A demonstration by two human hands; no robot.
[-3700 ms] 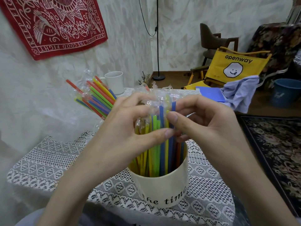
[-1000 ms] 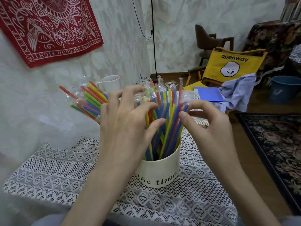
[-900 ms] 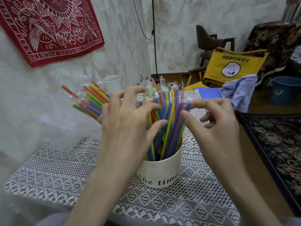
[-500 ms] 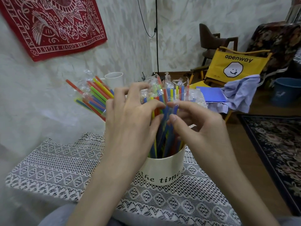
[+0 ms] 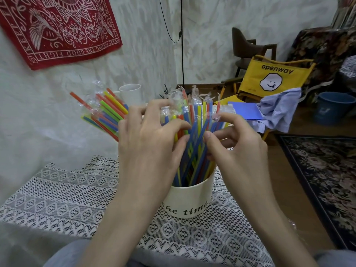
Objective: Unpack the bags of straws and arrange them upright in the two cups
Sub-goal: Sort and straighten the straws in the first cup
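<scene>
A cream cup (image 5: 189,201) lettered "the time" stands on the lace-covered table (image 5: 63,197), full of coloured straws (image 5: 194,151) in clear wrappers, standing roughly upright. My left hand (image 5: 150,143) wraps round the bundle from the left, thumb against the straws. From the right, my right hand (image 5: 235,149) pinches straws between thumb and fingers. A second bunch of wrapped straws (image 5: 104,112) leans out to the left behind my left hand; whatever holds it is hidden. A white mug (image 5: 131,94) sits farther back.
The wall runs close along the table's left side, with a red cloth (image 5: 57,27) hung on it. Right of the table are a yellow folding chair (image 5: 269,78) with blue cloth, a blue bucket (image 5: 333,107), and a patterned rug (image 5: 323,180).
My hands spread the straws apart about a second ago and have closed back on the bundle. The straws now stand more gathered in the cup.
</scene>
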